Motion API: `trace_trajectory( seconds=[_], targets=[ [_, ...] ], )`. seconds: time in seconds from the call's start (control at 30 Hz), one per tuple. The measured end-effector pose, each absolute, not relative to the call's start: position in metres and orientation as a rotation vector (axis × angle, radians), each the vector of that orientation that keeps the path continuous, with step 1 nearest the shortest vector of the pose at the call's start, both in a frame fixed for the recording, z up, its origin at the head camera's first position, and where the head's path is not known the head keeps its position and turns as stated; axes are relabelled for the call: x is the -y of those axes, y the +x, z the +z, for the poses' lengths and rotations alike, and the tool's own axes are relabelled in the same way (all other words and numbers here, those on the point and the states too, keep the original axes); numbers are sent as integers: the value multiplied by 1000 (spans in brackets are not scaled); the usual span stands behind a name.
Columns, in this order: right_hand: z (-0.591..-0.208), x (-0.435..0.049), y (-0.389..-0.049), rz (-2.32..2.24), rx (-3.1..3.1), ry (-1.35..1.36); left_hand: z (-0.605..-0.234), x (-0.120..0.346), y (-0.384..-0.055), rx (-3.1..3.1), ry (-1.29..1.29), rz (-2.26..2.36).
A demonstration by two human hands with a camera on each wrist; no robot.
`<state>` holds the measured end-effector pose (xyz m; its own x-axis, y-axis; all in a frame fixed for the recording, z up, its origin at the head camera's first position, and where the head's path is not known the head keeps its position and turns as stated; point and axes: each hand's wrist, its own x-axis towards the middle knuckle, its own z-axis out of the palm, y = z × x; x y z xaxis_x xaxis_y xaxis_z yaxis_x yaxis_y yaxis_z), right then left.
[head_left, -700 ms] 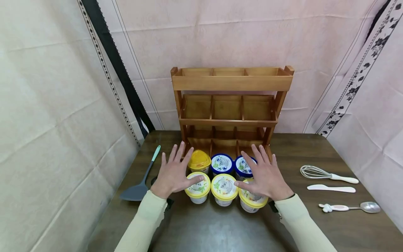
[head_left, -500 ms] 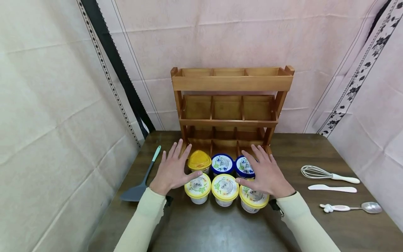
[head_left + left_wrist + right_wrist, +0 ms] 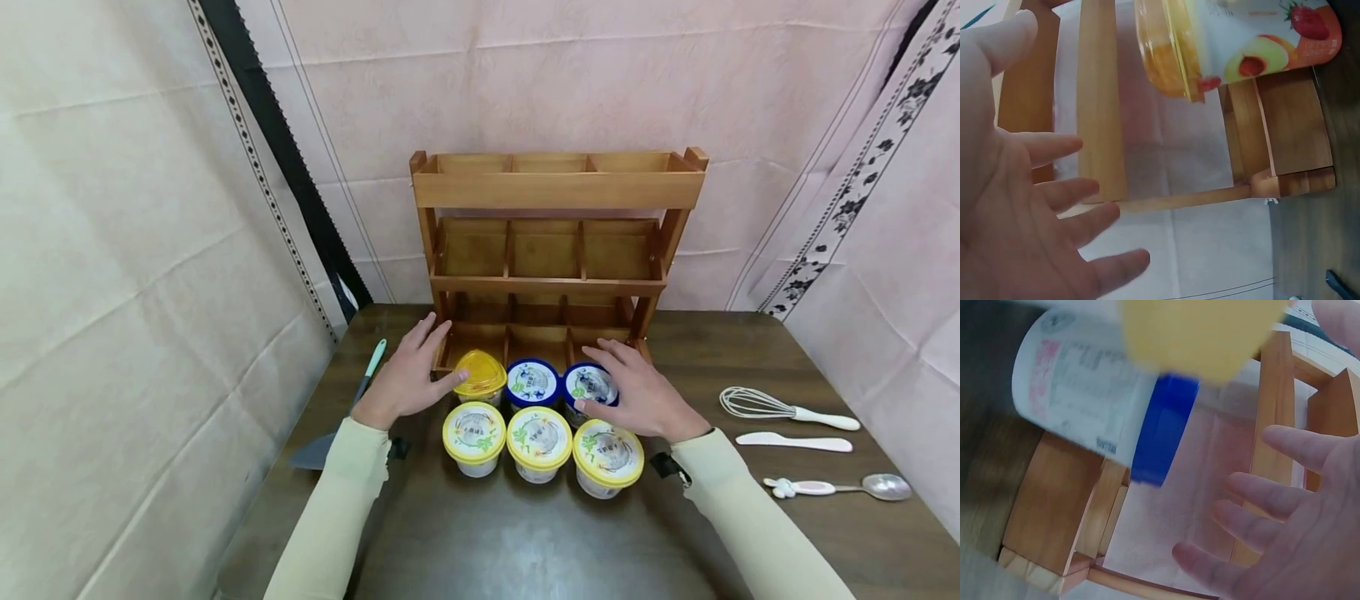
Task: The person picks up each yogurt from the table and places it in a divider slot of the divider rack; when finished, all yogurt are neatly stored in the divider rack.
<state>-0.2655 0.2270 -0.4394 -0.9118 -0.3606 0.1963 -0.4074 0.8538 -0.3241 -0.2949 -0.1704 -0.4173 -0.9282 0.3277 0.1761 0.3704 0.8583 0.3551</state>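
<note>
In the head view my left hand (image 3: 405, 382) hovers with fingers spread, just left of a cup with a domed yellow lid (image 3: 481, 373). My right hand (image 3: 643, 393) reaches over the right-hand one of two blue-lidded cups (image 3: 590, 383), its thumb partly covering the lid; contact cannot be told. The other blue-lidded cup (image 3: 533, 382) stands between. Three cups with flat yellow lids (image 3: 538, 437) form the front row. The left wrist view shows the domed cup's fruit-printed side (image 3: 1266, 44) apart from my palm. A blue-lidded cup (image 3: 1085, 394) appears beyond my straight fingers in the right wrist view.
Behind the cups stands a tiered wooden rack (image 3: 555, 192) with divided compartments. A spatula (image 3: 315, 452) lies at the left, partly behind my left arm. On the right lie a whisk (image 3: 757, 404), a white-handled knife (image 3: 795, 442) and a spoon (image 3: 885, 487).
Both hands have moved forward, from beside the front row to beside and over the back row. The view has tilted slightly; the cups keep their places.
</note>
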Motion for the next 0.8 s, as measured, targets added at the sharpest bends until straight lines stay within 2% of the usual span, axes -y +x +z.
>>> trace_trajectory(
  seconds=[0.4, 0.8],
  targets=[
    [-449, -245, -281, 768, 2894, 655, -424, 181, -327, 2742, -558, -884],
    [-478, -258, -291, 1101, 2815, 615, -416, 196, -367, 2474, -624, -1020]
  ],
)
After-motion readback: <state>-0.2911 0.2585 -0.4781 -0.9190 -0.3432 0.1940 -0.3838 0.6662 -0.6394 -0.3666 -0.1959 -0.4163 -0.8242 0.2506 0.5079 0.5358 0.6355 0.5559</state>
